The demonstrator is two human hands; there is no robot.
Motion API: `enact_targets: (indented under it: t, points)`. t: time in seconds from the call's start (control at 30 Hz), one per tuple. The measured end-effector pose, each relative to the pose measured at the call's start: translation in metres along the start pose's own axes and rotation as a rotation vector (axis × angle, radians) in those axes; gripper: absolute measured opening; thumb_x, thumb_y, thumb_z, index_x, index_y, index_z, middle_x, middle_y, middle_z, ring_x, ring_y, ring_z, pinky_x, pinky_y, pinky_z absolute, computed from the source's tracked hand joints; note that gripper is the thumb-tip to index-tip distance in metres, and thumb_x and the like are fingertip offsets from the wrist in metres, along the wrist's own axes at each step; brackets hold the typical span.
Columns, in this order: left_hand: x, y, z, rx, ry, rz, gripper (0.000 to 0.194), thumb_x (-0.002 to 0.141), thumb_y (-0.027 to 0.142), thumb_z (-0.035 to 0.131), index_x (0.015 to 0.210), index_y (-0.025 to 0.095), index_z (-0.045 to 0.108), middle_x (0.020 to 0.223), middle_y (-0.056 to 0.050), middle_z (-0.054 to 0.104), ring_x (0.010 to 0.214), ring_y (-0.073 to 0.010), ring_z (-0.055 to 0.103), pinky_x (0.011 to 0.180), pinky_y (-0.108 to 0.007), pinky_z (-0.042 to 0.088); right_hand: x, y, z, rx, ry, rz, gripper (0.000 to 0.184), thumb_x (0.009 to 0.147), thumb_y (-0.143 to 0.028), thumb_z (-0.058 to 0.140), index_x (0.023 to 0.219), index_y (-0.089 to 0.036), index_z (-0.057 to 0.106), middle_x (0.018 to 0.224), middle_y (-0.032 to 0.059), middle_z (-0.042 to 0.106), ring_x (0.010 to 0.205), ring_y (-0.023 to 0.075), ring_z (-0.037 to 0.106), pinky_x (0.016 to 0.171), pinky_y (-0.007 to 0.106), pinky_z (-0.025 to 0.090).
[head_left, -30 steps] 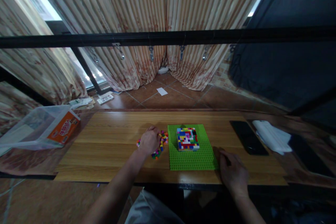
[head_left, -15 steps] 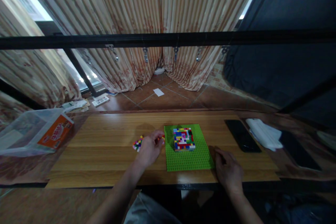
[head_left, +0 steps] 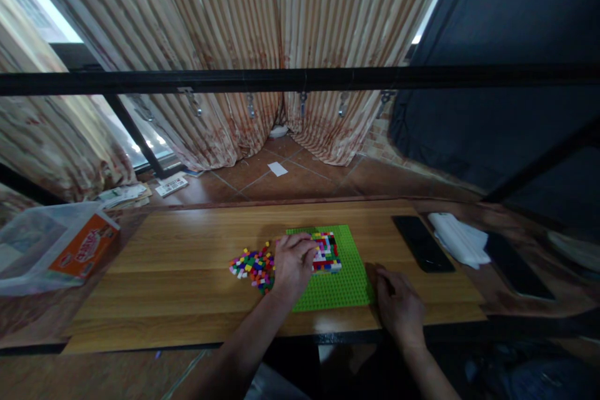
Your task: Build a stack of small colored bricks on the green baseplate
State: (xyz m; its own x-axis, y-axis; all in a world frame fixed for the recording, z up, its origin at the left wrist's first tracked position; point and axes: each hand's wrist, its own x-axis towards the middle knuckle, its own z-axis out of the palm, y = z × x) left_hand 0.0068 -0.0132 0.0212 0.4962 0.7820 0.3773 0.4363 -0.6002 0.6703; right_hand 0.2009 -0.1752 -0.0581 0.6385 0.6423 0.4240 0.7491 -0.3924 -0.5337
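Observation:
A block of small colourful building bricks (head_left: 334,254) stands on a green studded baseplate (head_left: 344,290). My left hand (head_left: 294,265) is over the block's left side and hides part of it. Its thumb and fingers are pinched together; anything between them is too small to make out. Loose coloured bricks (head_left: 253,264) lie in a pile on the wood just left of that hand. Beside the baseplate's right edge rests my right hand (head_left: 400,306), fingers curled in, with the inside of the grip hidden.
On the wooden table (head_left: 173,275), a black phone (head_left: 423,244) lies to the right. Past it are a white packet (head_left: 457,239) and another dark flat object (head_left: 518,265). A clear plastic tub (head_left: 28,262) with an orange label stands at the left. A black bar (head_left: 281,80) crosses behind.
My left hand has moved right from the brick pile to over the block, uncovering more of the pile. The right hand stays by the baseplate. The whole view has shifted slightly.

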Motion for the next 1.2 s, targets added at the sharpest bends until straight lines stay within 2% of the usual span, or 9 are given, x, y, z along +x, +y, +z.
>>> enact_targets:
  t: [0.3,0.53,0.67,0.8,1.0,1.2]
  points:
    - [0.000,-0.002,0.012,-0.047,0.063,-0.123,0.015,0.082,0.018,0.066,0.085,0.029,0.077,0.111,-0.001,0.069,0.106,-0.0208,0.058,0.097,-0.041,0.042,-0.001,0.001,0.000,0.012,0.001,-0.001,0.039,0.093,-0.045,0.042,0.097,-0.018,0.070,0.098,0.0110,0.071,0.084,0.0220,0.066,0.073,0.033,0.050]
    - [0.003,0.000,0.016,-0.026,0.091,-0.112,0.014,0.079,0.015,0.067,0.077,0.026,0.075,0.108,-0.002,0.070,0.103,-0.0202,0.060,0.098,-0.042,0.042,-0.001,0.000,0.000,0.010,-0.011,0.018,0.041,0.094,-0.046,0.041,0.097,-0.017,0.070,0.097,0.0119,0.071,0.085,0.0230,0.066,0.075,0.034,0.050]
    - [0.000,0.002,0.012,0.132,0.037,0.016,0.016,0.085,0.019,0.062,0.077,0.026,0.074,0.111,-0.003,0.070,0.105,-0.0223,0.057,0.096,-0.045,0.041,-0.001,0.000,0.000,0.011,-0.013,0.000,0.041,0.094,-0.046,0.040,0.097,-0.018,0.070,0.098,0.0121,0.071,0.086,0.0235,0.066,0.076,0.035,0.050]
    - [-0.004,0.005,0.008,0.304,-0.026,0.143,0.018,0.088,0.020,0.057,0.090,0.026,0.073,0.123,-0.005,0.066,0.112,-0.0261,0.053,0.099,-0.052,0.038,0.000,0.001,0.000,0.010,-0.010,-0.001,0.041,0.094,-0.046,0.040,0.096,-0.018,0.070,0.096,0.0116,0.071,0.084,0.0231,0.066,0.075,0.034,0.050]
    - [-0.009,0.011,0.007,0.395,-0.102,0.140,0.026,0.087,0.015,0.054,0.103,0.025,0.071,0.128,-0.009,0.062,0.118,-0.0298,0.050,0.105,-0.059,0.032,-0.001,0.002,0.001,0.009,-0.014,-0.006,0.042,0.094,-0.047,0.039,0.096,-0.018,0.070,0.097,0.0109,0.071,0.083,0.0224,0.066,0.074,0.033,0.050]
    - [-0.012,0.013,0.006,0.441,-0.159,0.127,0.034,0.086,0.012,0.052,0.111,0.026,0.068,0.130,-0.008,0.061,0.119,-0.0293,0.049,0.108,-0.060,0.029,-0.002,0.004,0.004,-0.013,-0.021,0.001,0.045,0.094,-0.049,0.037,0.098,-0.018,0.070,0.095,0.0105,0.071,0.082,0.0229,0.066,0.070,0.033,0.048]
